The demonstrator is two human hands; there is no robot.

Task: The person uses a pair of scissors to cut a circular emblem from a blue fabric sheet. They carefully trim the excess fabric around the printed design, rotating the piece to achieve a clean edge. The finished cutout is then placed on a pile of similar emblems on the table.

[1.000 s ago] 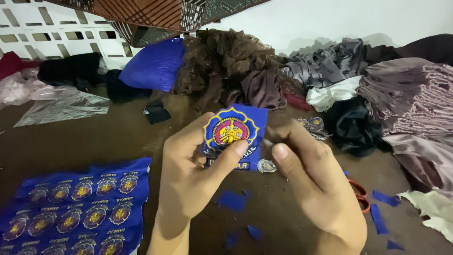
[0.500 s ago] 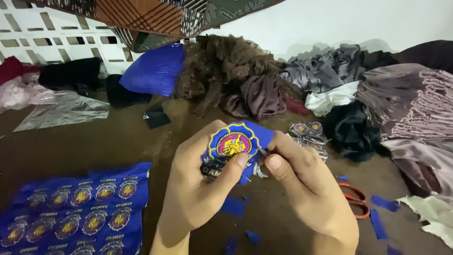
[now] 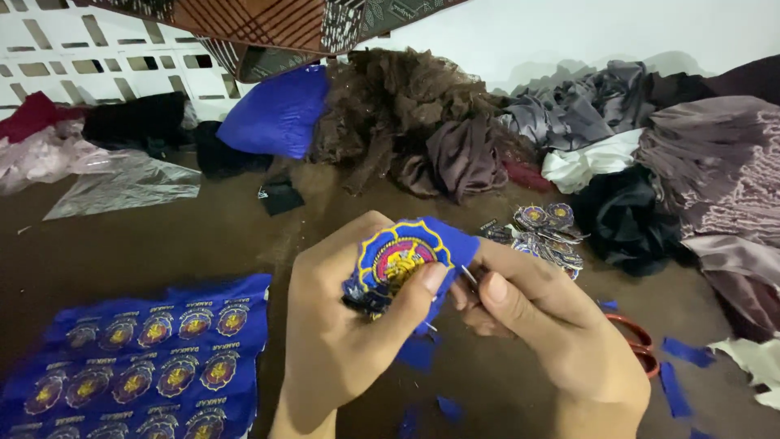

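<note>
My left hand (image 3: 341, 341) pinches a round embroidered badge (image 3: 398, 256) in blue, yellow and red, still edged with blue cloth; a few darker cut pieces are tucked under it. My right hand (image 3: 552, 325) is closed against the badge's right edge, with a thin metal blade (image 3: 468, 276) showing between its fingertips. Red scissor handles (image 3: 640, 345) show just below that hand. A blue cloth sheet (image 3: 146, 358) printed with rows of the same badge lies at lower left.
A small heap of cut-out badges (image 3: 544, 232) lies beyond my hands on the brown floor. Blue offcuts (image 3: 686, 354) are scattered at right. Piled clothes (image 3: 455, 138), a blue bundle (image 3: 276, 114) and a clear plastic sheet (image 3: 122, 183) line the back.
Both hands have sunk lower in view and drawn together. The right hand, apart from the badge a second ago, now presses against its right edge.
</note>
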